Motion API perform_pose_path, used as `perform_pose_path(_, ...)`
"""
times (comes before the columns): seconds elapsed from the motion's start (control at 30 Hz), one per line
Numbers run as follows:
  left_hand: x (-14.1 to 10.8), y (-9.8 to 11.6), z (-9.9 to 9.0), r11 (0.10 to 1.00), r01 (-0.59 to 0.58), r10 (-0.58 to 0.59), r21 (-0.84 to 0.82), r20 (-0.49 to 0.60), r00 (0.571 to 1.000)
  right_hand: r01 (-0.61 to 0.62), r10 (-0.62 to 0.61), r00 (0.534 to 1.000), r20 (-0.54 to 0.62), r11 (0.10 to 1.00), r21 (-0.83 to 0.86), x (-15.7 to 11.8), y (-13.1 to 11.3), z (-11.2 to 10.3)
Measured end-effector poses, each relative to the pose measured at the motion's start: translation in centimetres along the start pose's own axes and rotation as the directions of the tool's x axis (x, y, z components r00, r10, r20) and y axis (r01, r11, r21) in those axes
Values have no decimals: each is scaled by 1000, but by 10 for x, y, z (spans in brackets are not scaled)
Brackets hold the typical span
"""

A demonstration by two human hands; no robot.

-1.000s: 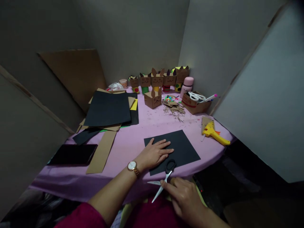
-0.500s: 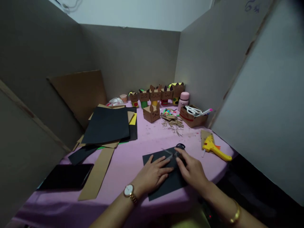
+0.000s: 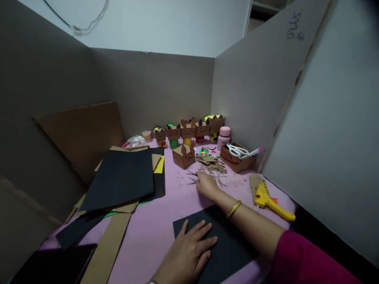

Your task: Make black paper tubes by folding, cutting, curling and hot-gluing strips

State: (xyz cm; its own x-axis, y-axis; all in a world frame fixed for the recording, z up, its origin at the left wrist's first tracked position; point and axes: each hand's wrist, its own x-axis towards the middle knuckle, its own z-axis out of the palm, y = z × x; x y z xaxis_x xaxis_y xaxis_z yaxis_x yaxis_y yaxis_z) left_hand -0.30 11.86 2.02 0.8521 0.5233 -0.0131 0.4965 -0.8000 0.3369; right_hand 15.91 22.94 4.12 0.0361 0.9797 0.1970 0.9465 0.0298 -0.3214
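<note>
Right hand on scissors, left hand flat on black sheet.

Right hand (image 3: 206, 185): fingers closed on scissors (image 3: 192, 174), blades apart, handles hidden. Eared cardboard box (image 3: 182, 157) just beyond blades; cardboard scraps (image 3: 213, 165) crowd the hand's far side. Right forearm crosses black sheet (image 3: 229, 250), hiding part of it. Left hand (image 3: 191, 250): fingers slightly spread, palm down on sheet, near edge of pink-covered table (image 3: 145, 240). Right side: yellow glue gun (image 3: 268, 201), open box (image 3: 232, 162) with white scissors (image 3: 237, 150), pink bottle (image 3: 224, 138). Back: row of eared cardboard figures (image 3: 188, 131). Left side: paper stack (image 3: 124, 177), cardboard strip (image 3: 108, 244), dark flat device (image 3: 56, 264).
</note>
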Motion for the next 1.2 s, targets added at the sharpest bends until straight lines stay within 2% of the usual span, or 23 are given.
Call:
perform_pose_path(0.27,7,-7,-1,999,-28,27,34,48,999,151,-147,987,64,986,-63,3,8,15)
perform_pose_path(0.43,6,-9,2,998,-37,37,59,2,999,245,-236,966,104,966,-84,7,18,14)
perform_pose_path(0.63,3,-7,1,999,-33,35,36,-57,998,209,-201,977,67,967,-146,11,29,11)
perform_pose_path(0.77,3,-5,0,999,-18,19,30,-34,999,163,-158,987,41,970,-179,15,35,4)
perform_pose_path(0.87,3,-6,0,999,-17,17,33,-19,1000,178,-170,984,58,966,-190,17,37,-1)
perform_pose_path(1.2,4,-11,5,997,-27,31,67,-50,998,236,-230,972,57,950,-203,-7,18,2)
